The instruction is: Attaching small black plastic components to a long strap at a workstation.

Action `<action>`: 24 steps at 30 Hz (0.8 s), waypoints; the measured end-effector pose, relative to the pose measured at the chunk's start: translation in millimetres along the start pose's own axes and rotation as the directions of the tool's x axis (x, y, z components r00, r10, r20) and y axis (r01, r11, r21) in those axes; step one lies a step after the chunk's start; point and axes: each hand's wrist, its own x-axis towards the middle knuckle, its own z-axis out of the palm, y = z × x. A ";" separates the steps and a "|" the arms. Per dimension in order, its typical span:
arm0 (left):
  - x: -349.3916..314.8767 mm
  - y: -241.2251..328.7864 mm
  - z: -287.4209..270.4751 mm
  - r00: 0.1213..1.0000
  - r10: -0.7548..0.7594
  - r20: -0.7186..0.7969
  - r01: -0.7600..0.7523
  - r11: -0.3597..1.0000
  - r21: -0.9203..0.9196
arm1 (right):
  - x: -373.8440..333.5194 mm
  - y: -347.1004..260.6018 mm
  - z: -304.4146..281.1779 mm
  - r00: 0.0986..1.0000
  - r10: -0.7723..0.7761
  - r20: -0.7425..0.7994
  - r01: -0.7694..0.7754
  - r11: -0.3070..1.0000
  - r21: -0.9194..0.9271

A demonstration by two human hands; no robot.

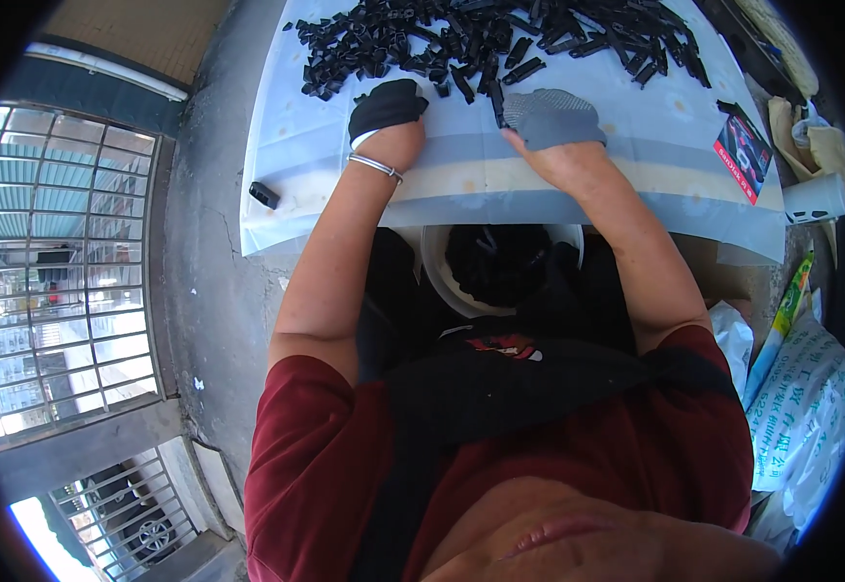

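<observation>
My left hand (389, 126), in a black glove with a bracelet at the wrist, is curled above the tablecloth (422, 209). Its fingertips are hidden, and I cannot make out what they hold. My right hand (556, 126) wears a grey glove with a ribbed patch and is closed at the thumb side on a narrow black plastic piece (498, 103). Just beyond the left hand is a heap of short, bent black pieces (345, 53). Past the right hand lie longer black strips (626, 39).
A single black part (264, 195) lies at the table's left edge, and a red-and-black card (744, 155) at its right. Below the front edge, a white bucket (434, 272) holds black pieces. Plastic bags (801, 417) stand at the right; a barred window (64, 262) is at left.
</observation>
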 end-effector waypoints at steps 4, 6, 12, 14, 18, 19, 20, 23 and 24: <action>-4.0 2.0 -4.2 1.000 -0.008 0.001 0.008 1.000 0.005 | -4.9 26.6 16.7 0.993 0.030 -0.113 -0.032 0.999 -0.018; -3.2 0.3 -2.6 1.000 -0.020 0.003 0.020 1.000 0.012 | -3.8 36.7 14.7 0.993 0.069 -0.092 -0.072 0.997 -0.034; -3.1 -5.7 1.4 1.000 -0.018 -0.008 0.018 1.000 -0.019 | -13.6 31.2 -6.5 0.986 0.126 -0.112 -0.138 0.986 -0.097; -3.0 -2.7 -0.7 0.996 -0.014 -0.086 0.007 0.997 -0.082 | -17.0 33.8 -6.3 0.983 0.158 -0.097 -0.167 0.982 -0.090; -5.2 -3.5 -8.1 0.999 0.032 0.006 -0.032 0.999 -0.003 | -16.5 40.0 10.6 0.980 0.031 -0.197 -0.047 0.996 -0.076; -9.9 -8.1 -11.5 0.999 -0.007 0.034 0.007 1.000 0.007 | -13.4 31.4 11.8 0.979 0.050 -0.198 -0.049 0.999 0.011; -13.4 -9.6 -10.9 1.000 -0.002 -0.031 0.001 0.999 -0.046 | -15.1 24.1 7.9 0.979 0.054 -0.196 -0.053 0.999 0.010; -29.7 1.1 -21.2 0.992 -0.129 -0.017 0.123 0.971 -0.206 | -23.6 1.2 1.2 0.986 -0.014 -0.167 0.052 0.973 0.225; -35.7 9.8 -28.5 0.989 -0.147 0.031 0.149 0.928 -0.340 | -25.2 -4.0 7.8 0.972 -0.076 -0.222 0.142 0.942 0.304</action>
